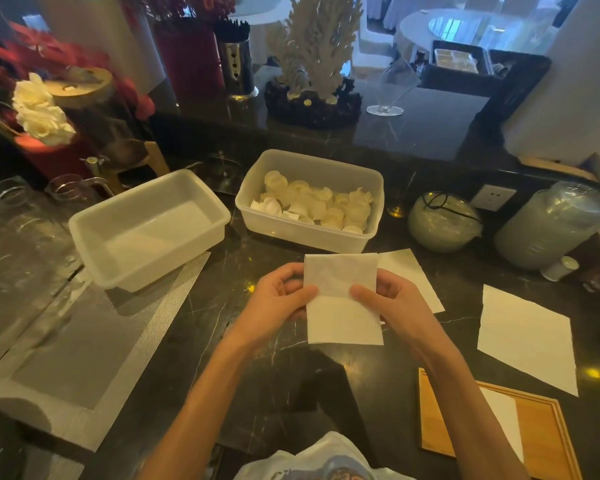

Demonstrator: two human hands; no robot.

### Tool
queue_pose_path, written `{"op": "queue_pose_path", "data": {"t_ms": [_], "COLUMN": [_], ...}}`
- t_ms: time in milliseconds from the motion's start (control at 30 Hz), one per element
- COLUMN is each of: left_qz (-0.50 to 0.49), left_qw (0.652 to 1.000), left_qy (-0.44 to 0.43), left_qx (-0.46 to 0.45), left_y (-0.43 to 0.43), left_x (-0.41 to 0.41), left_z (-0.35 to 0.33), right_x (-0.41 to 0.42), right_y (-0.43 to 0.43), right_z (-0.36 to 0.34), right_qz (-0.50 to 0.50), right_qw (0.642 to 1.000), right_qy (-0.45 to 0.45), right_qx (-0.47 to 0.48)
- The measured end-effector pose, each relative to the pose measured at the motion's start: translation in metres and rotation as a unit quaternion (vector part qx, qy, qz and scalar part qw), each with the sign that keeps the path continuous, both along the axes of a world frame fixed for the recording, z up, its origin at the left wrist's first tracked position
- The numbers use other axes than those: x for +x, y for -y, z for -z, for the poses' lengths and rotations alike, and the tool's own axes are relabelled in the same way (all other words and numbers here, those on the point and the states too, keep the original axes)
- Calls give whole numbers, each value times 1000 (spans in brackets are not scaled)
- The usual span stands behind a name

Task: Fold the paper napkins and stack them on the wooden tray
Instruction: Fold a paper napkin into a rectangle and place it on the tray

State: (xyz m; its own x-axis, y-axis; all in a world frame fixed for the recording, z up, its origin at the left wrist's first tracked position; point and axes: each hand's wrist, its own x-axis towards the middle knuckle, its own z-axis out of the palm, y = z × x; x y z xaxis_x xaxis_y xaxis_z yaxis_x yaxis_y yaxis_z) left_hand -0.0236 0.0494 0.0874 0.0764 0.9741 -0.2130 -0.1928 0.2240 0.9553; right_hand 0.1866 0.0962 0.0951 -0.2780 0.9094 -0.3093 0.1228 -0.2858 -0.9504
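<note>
My fingers on the left hand and the right hand pinch a folded napkin by its two side edges, holding it above the dark tabletop. At four o'clock lies the wooden tray, one napkin on it. Loose sheets lie at three o'clock, two plastic tubs at twelve.

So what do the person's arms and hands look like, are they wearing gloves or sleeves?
No gloves: the left hand and right hand are bare, with no rings, watch or bracelets visible. Both forearms are uncovered, no sleeves showing. A light printed shirt shows at the bottom edge.
</note>
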Motion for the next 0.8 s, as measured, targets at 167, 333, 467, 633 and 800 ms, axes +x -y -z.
{"op": "queue_pose_path", "data": {"t_ms": [167, 333, 467, 633, 800], "left_qz": [-13, -32, -35, -24, -13], "left_qw": [1000, 999, 999, 994, 988], "left_qy": [4, -25, -5, 83, 121], "left_qx": [4, 5, 4, -73, -97], "left_y": [-1, -3, -3, -2, -1], "left_x": [1, -1, -4, -2, 0], "left_z": [3, -1, -2, -2, -3], "right_x": [2, 4, 2, -1, -3], "right_y": [-2, -4, -5, -3, 1], "right_z": [0, 1, 2, 1, 2], "right_qz": [14, 1, -12, 11, 7], "right_qw": [1000, 1000, 999, 998, 988], "right_qy": [10, 3, 25, 9, 48], "right_qx": [9, 12, 40, 63, 145]}}
